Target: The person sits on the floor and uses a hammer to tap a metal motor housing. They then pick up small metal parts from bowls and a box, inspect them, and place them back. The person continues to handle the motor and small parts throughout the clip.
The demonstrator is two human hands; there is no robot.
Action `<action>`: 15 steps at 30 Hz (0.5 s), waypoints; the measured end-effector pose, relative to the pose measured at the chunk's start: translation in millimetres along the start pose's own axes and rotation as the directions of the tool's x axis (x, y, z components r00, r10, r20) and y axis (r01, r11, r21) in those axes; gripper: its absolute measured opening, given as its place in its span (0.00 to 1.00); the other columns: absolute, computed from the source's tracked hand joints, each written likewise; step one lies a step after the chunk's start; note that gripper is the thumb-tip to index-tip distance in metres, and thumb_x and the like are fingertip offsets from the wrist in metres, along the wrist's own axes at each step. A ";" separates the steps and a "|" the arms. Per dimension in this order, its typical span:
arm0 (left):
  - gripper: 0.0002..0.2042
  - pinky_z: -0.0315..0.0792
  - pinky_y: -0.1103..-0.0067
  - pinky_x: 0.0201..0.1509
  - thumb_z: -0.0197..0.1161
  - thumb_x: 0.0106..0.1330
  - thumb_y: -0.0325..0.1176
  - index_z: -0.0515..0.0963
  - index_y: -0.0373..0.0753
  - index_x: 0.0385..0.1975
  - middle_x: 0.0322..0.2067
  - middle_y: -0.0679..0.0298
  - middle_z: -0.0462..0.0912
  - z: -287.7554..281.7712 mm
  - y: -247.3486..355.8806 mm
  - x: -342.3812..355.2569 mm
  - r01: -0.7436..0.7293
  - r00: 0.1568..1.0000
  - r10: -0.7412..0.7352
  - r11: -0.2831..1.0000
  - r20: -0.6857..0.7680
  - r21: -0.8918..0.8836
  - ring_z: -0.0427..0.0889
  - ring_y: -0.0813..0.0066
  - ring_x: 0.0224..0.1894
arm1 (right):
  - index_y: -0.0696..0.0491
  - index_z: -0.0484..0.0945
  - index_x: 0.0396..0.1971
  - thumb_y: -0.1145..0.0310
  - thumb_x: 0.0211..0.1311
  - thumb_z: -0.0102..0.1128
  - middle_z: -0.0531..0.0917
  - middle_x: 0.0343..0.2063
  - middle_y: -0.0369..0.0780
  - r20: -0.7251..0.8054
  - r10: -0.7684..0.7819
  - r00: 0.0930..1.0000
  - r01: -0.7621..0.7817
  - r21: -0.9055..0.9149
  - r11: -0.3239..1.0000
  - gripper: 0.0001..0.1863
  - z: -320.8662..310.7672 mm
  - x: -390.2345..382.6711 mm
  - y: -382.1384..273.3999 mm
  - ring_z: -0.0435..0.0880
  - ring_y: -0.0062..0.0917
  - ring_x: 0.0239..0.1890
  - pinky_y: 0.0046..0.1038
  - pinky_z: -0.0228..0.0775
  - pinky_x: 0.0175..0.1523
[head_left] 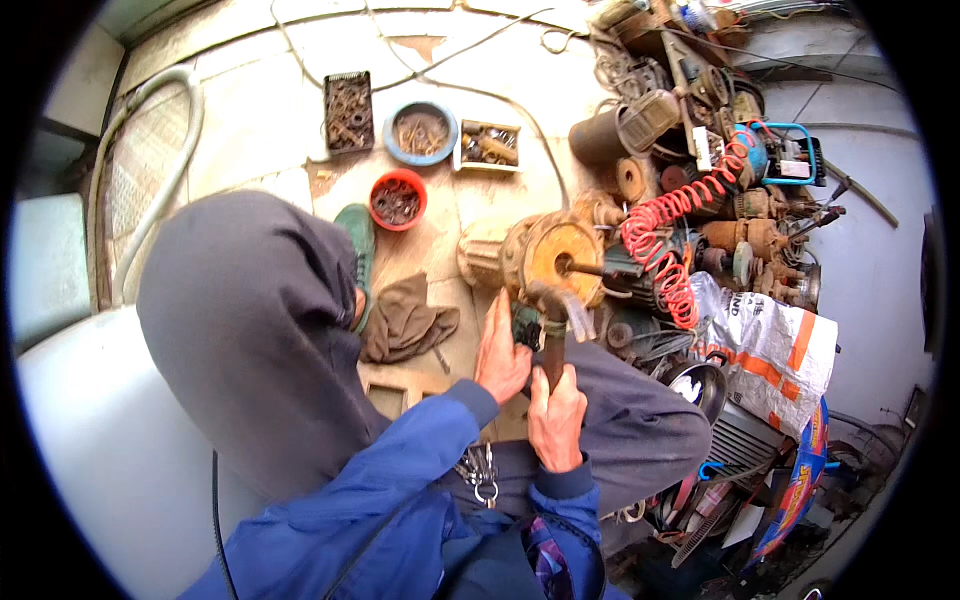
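My right hand (558, 425) is wrapped tight around the brown handle of a hammer-like tool (554, 345), while my left hand (503, 350) has its fingers stretched out straight and close together, thumb apart, just beside the tool. The tool stands between me and the motor (545, 250), in front of the motor's lower right edge; its handle runs away from me out of my fist, and its head lies across the top on a slant, the paler end toward my right. The motor is on its side, long axis running roughly left to right: ribbed body to my left, round yellowish face turned right, with a dark shaft (590, 269) jutting out the same way. As for writing, the white sack (765, 350) with orange stripes carries dark print, turned sideways to me, and a blue, red and yellow packet (800, 485) below it bears big letters along its length. My fist hides the lower end of the handle; the pale end of the head is smeared (blur, or just glare). My left fingertips overlap the motor's near edge, and I cannot tell whether they touch it.
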State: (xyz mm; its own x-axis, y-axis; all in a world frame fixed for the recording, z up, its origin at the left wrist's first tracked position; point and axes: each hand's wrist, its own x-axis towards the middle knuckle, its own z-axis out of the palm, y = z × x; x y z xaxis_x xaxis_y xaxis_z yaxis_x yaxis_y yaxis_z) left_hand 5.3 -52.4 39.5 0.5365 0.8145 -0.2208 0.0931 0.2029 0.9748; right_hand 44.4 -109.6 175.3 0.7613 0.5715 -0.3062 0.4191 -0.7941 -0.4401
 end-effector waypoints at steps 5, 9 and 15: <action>0.27 0.73 0.66 0.69 0.50 0.58 0.13 0.74 0.28 0.61 0.58 0.44 0.81 -23.6 -8.1 38.1 0.016 0.989 -0.006 0.997 -0.145 0.070 0.80 0.49 0.63 | 0.61 0.75 0.41 0.68 0.75 0.59 0.79 0.21 0.51 -0.054 -0.013 0.998 0.018 0.087 0.996 0.10 2.7 -0.1 -3.8 0.81 0.40 0.24 0.41 0.71 0.32; 0.22 0.77 0.73 0.60 0.50 0.66 0.16 0.78 0.32 0.60 0.53 0.52 0.85 -34.8 -14.0 89.1 0.125 0.951 -0.228 0.902 -0.211 -0.412 0.86 0.64 0.51 | 0.61 0.75 0.42 0.69 0.74 0.59 0.79 0.21 0.49 -0.077 -0.016 0.997 0.022 0.075 0.997 0.10 20.2 -2.7 20.9 0.80 0.38 0.22 0.39 0.71 0.30; 0.20 0.74 0.77 0.62 0.48 0.73 0.21 0.78 0.27 0.62 0.56 0.57 0.83 -41.0 -3.0 137.7 0.140 0.990 -0.117 0.918 0.084 -0.372 0.82 0.73 0.53 | 0.62 0.76 0.42 0.71 0.70 0.63 0.81 0.23 0.52 -0.075 0.118 0.990 -0.105 0.157 0.982 0.10 29.5 -11.3 39.2 0.85 0.49 0.26 0.42 0.74 0.32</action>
State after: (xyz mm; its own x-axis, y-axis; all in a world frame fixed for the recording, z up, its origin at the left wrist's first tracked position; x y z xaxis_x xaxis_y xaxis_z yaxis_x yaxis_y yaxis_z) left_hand 44.6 81.5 4.8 0.5904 0.7366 -0.3299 -0.1513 0.5025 0.8513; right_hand 37.6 -141.1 136.6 0.8405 0.4564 -0.2921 0.2536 -0.8076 -0.5324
